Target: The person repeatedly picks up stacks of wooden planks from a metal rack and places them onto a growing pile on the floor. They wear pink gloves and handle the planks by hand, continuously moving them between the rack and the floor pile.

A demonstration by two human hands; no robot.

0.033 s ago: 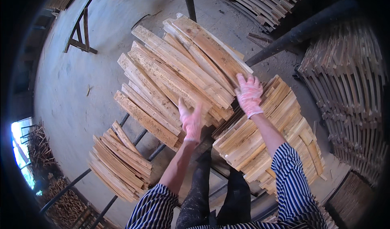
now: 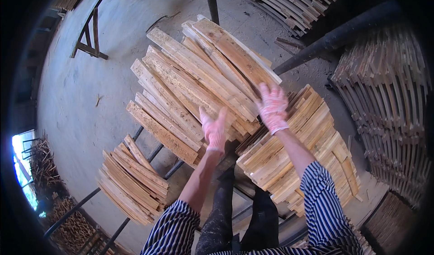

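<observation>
Concrete floor [image 2: 90,96] under stacked wooden slats.
Left hand [image 2: 214,129] and right hand [image 2: 272,106], gloved, rest open-fingered against the slanted plank pile [image 2: 199,83], gripping nothing.

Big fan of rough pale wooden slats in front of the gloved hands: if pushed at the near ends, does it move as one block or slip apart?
The fanned stack of rough pale wooden slats will probably slip apart: the boards lie loose and splayed at differing angles, with nothing visibly binding them. Each slat looks stiff, straight and thin. Rough sawn faces may add friction. The gloved left hand and gloved right hand sit at its near ends.
</observation>
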